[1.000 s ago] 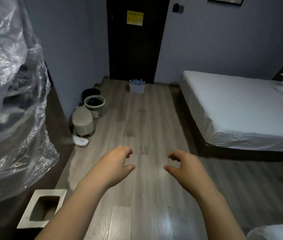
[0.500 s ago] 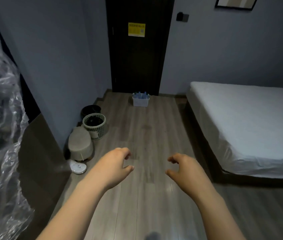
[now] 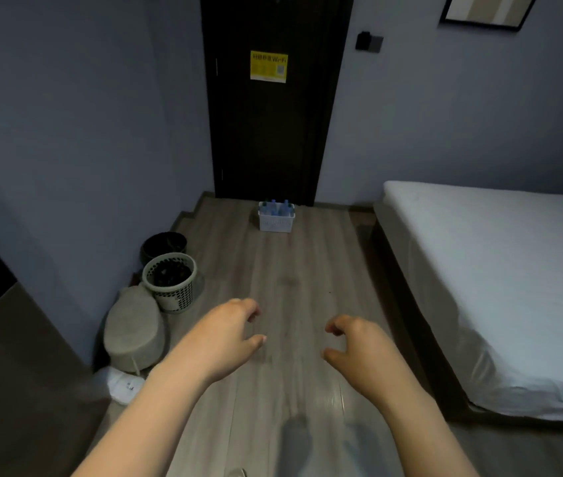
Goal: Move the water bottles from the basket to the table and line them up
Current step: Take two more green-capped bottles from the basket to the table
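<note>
My left hand (image 3: 225, 333) and my right hand (image 3: 359, 346) are both held out in front of me over the grey wood-plank floor (image 3: 283, 287), side by side and apart, fingers curled loosely inward with the thumbs standing off from them; neither one grips anything. Low between my forearms I can see the blurred dark toes of my feet.

To my left, near the wall, lies a flat white object (image 3: 120, 385) on the floor, and just behind it, touching or nearly so, sits a rounded beige upholstered stool (image 3: 133, 330). Behind the stool stands a pale green perforated plastic wastebasket (image 3: 169, 282) with a dark liner, and right behind that a black round bin (image 3: 163, 246). These crowd the left wall only. On my right the white-sheeted bed (image 3: 493, 270) on its dark frame runs along the floor's other edge. The strip of floor between them is open all the way ahead.

At the far end of that strip, on the floor just before the dark brown door (image 3: 273, 132) with its yellow Wi-Fi notice (image 3: 269, 66), stands the small white slotted plastic basket (image 3: 275, 220). The clear water bottles with blue caps (image 3: 278, 208) are inside it, upright, long axes vertical, caps pointing up above the rim; how many I cannot tell.
</note>
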{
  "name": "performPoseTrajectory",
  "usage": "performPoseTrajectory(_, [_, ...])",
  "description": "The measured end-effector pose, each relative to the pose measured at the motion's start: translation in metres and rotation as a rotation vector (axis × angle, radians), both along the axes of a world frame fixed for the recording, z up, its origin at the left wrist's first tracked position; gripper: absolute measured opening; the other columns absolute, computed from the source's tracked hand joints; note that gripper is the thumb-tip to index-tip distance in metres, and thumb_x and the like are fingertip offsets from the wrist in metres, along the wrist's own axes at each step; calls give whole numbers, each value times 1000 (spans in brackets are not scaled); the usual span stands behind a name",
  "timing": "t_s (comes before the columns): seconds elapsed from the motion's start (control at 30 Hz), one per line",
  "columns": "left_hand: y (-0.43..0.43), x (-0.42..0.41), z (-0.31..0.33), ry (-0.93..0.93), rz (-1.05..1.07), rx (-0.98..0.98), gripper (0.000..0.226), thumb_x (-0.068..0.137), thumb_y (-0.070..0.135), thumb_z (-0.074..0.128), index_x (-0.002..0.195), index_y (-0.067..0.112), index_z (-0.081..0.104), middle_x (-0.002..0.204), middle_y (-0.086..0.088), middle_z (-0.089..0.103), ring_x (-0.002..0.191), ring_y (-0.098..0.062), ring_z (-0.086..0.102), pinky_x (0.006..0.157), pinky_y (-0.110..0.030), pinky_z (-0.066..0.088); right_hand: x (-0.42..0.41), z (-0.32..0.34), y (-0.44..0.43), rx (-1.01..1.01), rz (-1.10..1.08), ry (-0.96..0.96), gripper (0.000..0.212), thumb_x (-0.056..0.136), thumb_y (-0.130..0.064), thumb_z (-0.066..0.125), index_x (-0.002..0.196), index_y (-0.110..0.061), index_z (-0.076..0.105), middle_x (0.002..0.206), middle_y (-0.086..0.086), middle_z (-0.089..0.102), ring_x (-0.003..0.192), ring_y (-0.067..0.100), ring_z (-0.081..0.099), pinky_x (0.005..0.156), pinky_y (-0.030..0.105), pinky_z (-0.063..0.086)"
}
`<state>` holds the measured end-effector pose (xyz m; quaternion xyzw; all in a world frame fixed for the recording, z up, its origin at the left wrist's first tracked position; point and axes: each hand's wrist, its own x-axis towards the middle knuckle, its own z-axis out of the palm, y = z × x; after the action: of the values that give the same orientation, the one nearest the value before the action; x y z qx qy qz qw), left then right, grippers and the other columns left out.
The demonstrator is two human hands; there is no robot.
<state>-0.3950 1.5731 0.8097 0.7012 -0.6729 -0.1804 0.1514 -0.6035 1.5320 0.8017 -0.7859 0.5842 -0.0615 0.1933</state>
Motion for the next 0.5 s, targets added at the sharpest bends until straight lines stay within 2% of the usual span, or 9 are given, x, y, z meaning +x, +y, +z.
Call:
performPoseTrajectory(0.1, [-61,31,6,-1,-6,-13,36,86,35,62,116,17,54,115,0,57,107,-16,55,91,-26,42,30,7,-58,-13,1,10,43,86,-30,65,127,-24,55,124,-4,60,112,12,58,93,25,49])
performPoseTrajectory(0.37, [-201,85,24,26,-49,-37,39,88,34,61,122,18,52,121,1,55,112,-14,53,94,-23,40,87,27,-189,-65,-40,-43,41,87,-30,66,127,-26,56,123,-8,61,109,6,59,90,17,45])
performPoseTrajectory(0.5, [-263,106,24,30,-58,-38,39,89,33,60,123,18,52,122,1,54,112,-13,52,95,-23,39,109,31,-257,-30,-30,-27,42,89,-30,64,129,-25,54,128,-6,58,116,10,55,97,23,45])
